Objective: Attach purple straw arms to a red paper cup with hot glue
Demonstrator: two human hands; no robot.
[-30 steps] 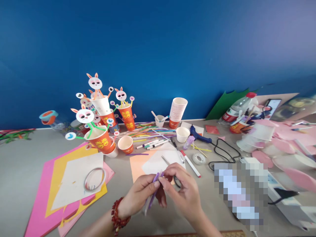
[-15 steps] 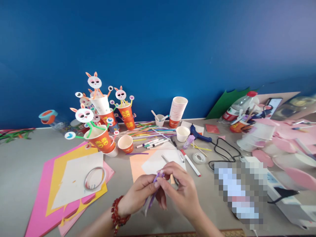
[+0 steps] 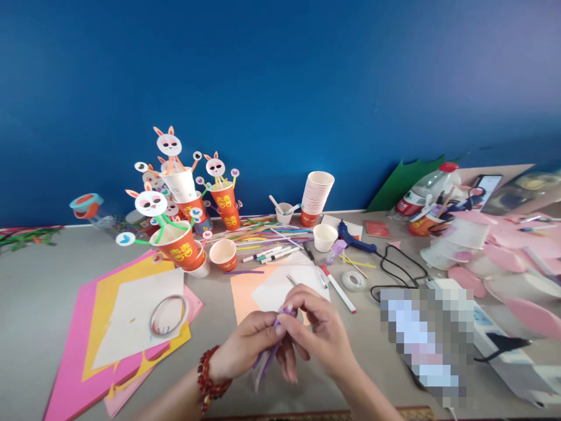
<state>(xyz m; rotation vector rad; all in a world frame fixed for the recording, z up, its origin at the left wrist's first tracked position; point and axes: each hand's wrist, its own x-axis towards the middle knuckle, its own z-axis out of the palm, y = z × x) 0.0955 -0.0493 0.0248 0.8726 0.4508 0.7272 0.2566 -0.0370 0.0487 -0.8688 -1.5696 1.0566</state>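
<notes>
My left hand (image 3: 248, 345), with a red bead bracelet on the wrist, pinches a thin purple strip (image 3: 269, 351) near its top. My right hand (image 3: 318, 333) meets it from the right, fingertips closed on the strip's upper end. Both hands hover low over the grey table (image 3: 39, 292), just in front of a peach sheet with white paper (image 3: 276, 286) on it. The strip's lower end hangs down below my left fingers.
Orange paper cups with bunny faces on sticks (image 3: 175, 234) stand at back left, by a stack of cups (image 3: 316, 196). Pink, yellow and white sheets with a tape ring (image 3: 168, 316) lie left. Markers, strips, a blue glue gun (image 3: 353, 240), tape roll (image 3: 353, 281) and pink cutouts fill the right.
My hands have stayed in place; the right fingers have curled down a little over the strip's top end, hiding more of it.
</notes>
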